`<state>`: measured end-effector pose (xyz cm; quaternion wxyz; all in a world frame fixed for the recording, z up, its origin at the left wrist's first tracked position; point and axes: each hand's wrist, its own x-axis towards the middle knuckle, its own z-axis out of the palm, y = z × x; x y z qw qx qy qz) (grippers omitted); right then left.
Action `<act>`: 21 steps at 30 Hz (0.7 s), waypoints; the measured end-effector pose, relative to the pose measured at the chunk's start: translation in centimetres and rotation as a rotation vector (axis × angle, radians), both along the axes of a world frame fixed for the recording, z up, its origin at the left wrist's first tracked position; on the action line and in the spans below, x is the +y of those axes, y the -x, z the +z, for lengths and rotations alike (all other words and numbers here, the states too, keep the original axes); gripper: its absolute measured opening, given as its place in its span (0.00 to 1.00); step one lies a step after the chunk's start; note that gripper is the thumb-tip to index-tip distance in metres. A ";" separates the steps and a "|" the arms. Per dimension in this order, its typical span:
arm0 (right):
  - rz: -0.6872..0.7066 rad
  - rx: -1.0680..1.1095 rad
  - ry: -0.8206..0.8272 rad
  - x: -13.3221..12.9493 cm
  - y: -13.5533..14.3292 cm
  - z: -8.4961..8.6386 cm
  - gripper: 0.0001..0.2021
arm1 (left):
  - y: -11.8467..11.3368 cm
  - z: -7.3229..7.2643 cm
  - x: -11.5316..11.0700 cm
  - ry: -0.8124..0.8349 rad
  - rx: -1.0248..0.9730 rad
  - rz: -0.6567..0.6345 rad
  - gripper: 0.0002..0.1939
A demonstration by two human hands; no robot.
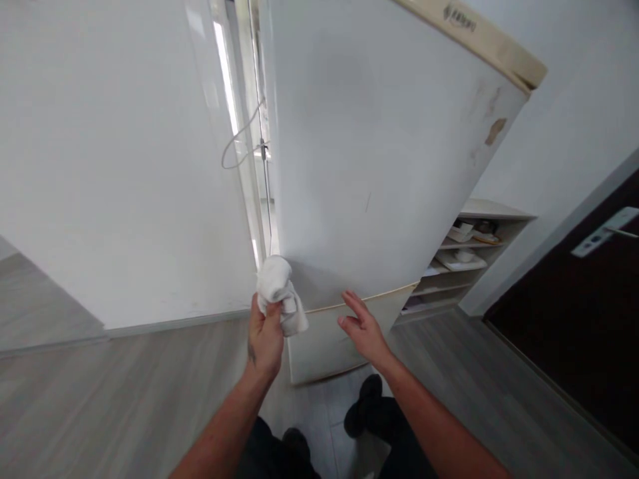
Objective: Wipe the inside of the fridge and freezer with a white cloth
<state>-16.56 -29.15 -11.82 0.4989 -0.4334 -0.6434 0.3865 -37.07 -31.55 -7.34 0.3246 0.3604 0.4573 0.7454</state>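
A bunched white cloth (280,293) is gripped in my left hand (267,336), its fingers wrapped round the lower part. The cloth is at the lower left edge of a white refrigerator (379,146); I cannot tell whether it touches the door. My right hand (363,329) holds nothing, its fingers apart, in front of the seam above the refrigerator's lower panel (319,352). Scuffs and a brown worn patch (496,132) mark the door's right side. A beige strip with a logo (469,30) runs along the top.
Left of the refrigerator, a thin white cord (224,156) loops out of a narrow gap beside a white wall (124,166). A low shelf unit (494,213) with small items stands behind on the right. Farther right is a dark door (574,313). My shoes (362,406) rest on the grey floor.
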 end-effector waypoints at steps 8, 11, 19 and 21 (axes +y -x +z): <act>-0.097 -0.205 -0.114 2.7 0.5 -4.9 0.24 | 1.5 -7.8 -0.9 0.239 0.077 0.055 0.25; -0.141 -0.372 -0.246 3.6 0.8 -6.3 0.23 | 2.4 -10.9 1.2 0.338 -0.093 0.083 0.24; -0.221 -0.518 -0.350 5.5 1.8 -6.4 0.23 | 1.8 -15.4 6.5 0.407 -0.248 0.012 0.22; -0.213 -0.529 -0.348 5.6 2.0 -6.7 0.20 | 1.7 -16.5 7.3 0.402 -0.232 0.017 0.23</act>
